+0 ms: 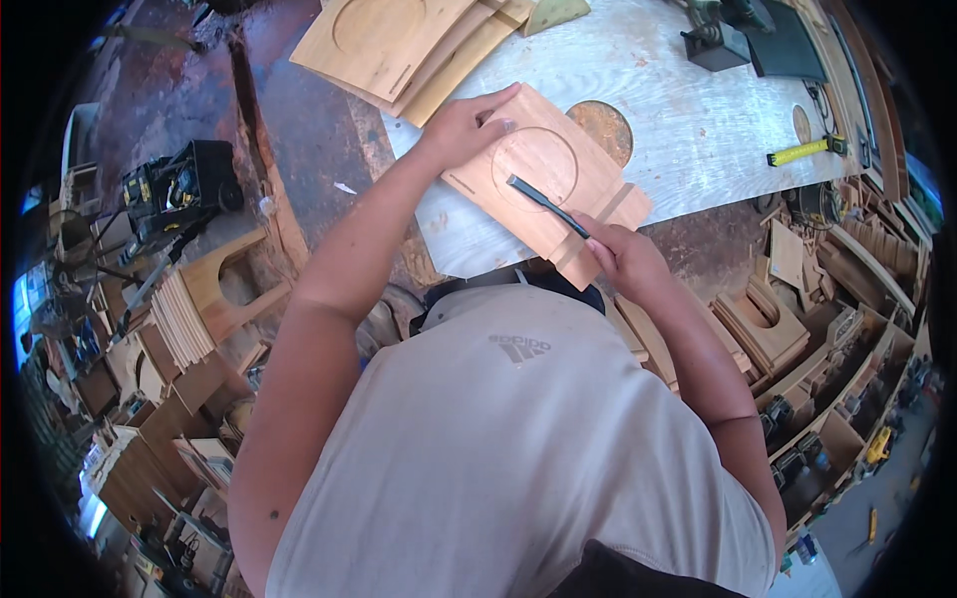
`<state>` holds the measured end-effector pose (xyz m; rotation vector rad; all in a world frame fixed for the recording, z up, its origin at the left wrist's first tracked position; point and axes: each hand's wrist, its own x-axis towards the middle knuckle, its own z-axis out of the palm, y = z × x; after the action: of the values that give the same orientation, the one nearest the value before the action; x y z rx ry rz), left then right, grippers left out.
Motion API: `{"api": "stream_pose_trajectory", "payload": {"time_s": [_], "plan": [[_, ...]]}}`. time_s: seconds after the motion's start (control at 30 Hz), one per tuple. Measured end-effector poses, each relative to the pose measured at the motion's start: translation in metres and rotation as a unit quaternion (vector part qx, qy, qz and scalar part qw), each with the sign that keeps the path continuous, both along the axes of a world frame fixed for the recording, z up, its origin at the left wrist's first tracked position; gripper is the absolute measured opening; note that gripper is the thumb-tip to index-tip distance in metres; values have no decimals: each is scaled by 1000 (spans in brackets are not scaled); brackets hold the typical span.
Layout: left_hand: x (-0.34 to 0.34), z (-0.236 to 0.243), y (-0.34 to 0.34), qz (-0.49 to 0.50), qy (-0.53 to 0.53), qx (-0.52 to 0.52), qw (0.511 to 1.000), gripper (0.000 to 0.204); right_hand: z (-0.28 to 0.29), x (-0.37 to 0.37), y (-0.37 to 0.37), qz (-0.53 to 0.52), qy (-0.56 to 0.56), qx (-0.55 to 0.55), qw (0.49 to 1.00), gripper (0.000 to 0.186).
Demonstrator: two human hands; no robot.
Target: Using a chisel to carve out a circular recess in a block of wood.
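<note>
A light wooden board (558,149) with a round groove cut in its face and a darker strip across its near right end lies tilted at the bench edge in front of me. My left hand (467,130) grips its far left edge, thumb on top and fingers along the side. In my right hand (626,257) is a slim dark chisel (546,201), held by its near end. The blade reaches over the grooved circle. Whether its tip touches the wood I cannot tell.
More wooden panels (384,45) are stacked at the far left of the pale sheet (688,149). The sheet has a round hole (603,132) beside the board. A yellow tape measure (805,151) lies at right. Cut wooden parts (763,329) stand below right, a black tool bag (184,184) at left.
</note>
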<state>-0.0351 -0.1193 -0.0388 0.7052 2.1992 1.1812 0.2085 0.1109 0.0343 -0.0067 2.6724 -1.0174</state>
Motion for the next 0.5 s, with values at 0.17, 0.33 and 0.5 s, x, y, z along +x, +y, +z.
{"api": "stream_pose_trajectory", "payload": {"time_s": [0.17,0.33,0.5], "plan": [[1,-1,-1,7,2,-1,1000,59,3,9,-10,-20,-36,48,998,45],[2,1,1,7,11,-11,1000,59,0,11,-18,-22,-10,80,996,44],[2,-3,1,23,10,2,1000,58,-5,12,-19,-19,21,96,995,44]]}}
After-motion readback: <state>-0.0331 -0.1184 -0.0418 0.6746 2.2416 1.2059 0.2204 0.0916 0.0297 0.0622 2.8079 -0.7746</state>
